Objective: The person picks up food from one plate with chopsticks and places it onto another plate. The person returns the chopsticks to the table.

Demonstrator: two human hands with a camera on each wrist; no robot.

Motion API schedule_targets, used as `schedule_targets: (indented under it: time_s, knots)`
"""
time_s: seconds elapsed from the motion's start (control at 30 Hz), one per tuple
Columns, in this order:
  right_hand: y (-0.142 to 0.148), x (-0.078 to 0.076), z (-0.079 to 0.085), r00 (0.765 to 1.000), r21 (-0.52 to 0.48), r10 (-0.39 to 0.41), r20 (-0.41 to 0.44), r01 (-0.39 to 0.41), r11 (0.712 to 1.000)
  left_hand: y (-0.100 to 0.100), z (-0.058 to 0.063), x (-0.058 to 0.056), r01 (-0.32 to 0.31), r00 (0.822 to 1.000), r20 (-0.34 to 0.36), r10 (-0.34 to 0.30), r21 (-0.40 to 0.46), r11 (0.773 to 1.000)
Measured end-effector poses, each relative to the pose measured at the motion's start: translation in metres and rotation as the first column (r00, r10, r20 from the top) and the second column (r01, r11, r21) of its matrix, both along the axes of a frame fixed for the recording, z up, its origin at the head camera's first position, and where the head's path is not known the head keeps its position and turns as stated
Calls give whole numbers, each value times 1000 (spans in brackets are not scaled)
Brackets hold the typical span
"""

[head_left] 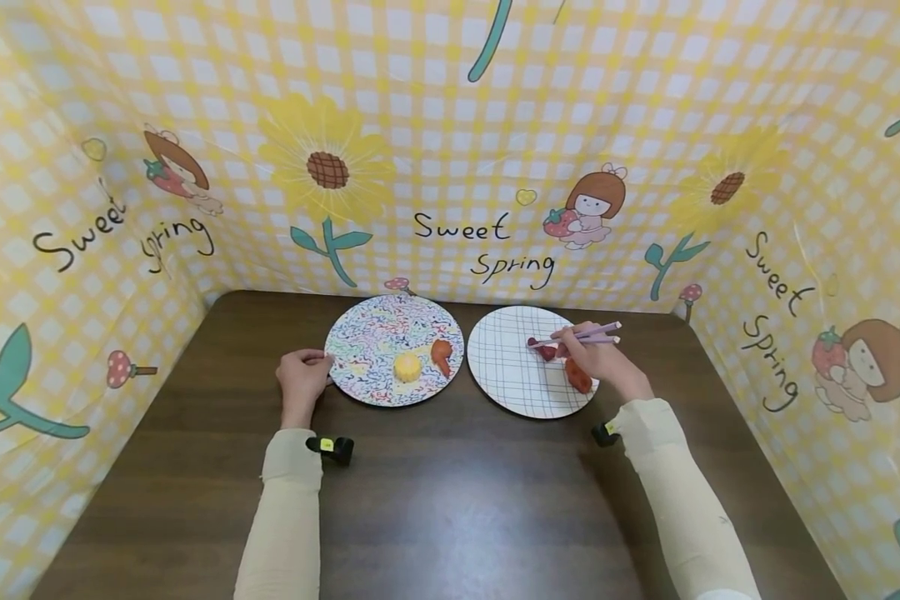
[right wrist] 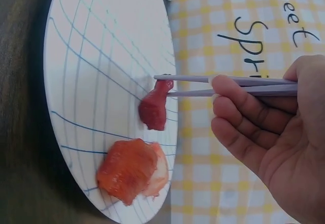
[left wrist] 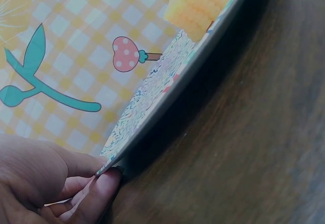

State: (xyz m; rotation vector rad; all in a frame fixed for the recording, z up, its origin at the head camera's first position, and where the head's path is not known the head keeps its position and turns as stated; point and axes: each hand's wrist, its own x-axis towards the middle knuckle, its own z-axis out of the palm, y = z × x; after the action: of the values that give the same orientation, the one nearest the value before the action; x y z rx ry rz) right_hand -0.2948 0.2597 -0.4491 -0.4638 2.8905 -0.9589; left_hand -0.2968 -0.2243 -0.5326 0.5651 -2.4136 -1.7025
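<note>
My left hand (head_left: 303,383) pinches the left rim of a round plate with a multicoloured squiggle pattern (head_left: 371,333). In the left wrist view, thumb and fingers meet over and under that edge. On this plate sit a yellow piece of corn (head_left: 407,367) and an orange-brown drumstick-shaped piece (head_left: 441,355). My right hand (right wrist: 284,132) holds lilac chopsticks (right wrist: 190,78) over a white plate with blue grid lines (right wrist: 96,102). Their tips straddle the narrow end of a dark red toy-like drumstick (right wrist: 153,109). Beside it lies an orange-red meat-like piece (right wrist: 127,170), partly behind the hand in the head view.
Both plates stand side by side near the back of a dark brown wooden table (head_left: 450,500). A yellow checked cloth (head_left: 435,150) with sunflowers and lettering rises behind and along both sides. Each wrist wears a small black camera.
</note>
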Motion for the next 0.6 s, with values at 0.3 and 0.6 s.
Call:
schedule_targets:
  time_s: [0.3, 0.6]
  knots:
    - [1, -4, -8, 1000, 17, -1, -29, 1, 1000, 0, 2, -1, 6, 1000, -15, -5, 25, 1000]
    - [1, -2, -3, 999, -12, 50, 21, -50, 999, 0, 3, -2, 0, 1000, -14, 1, 19, 1000]
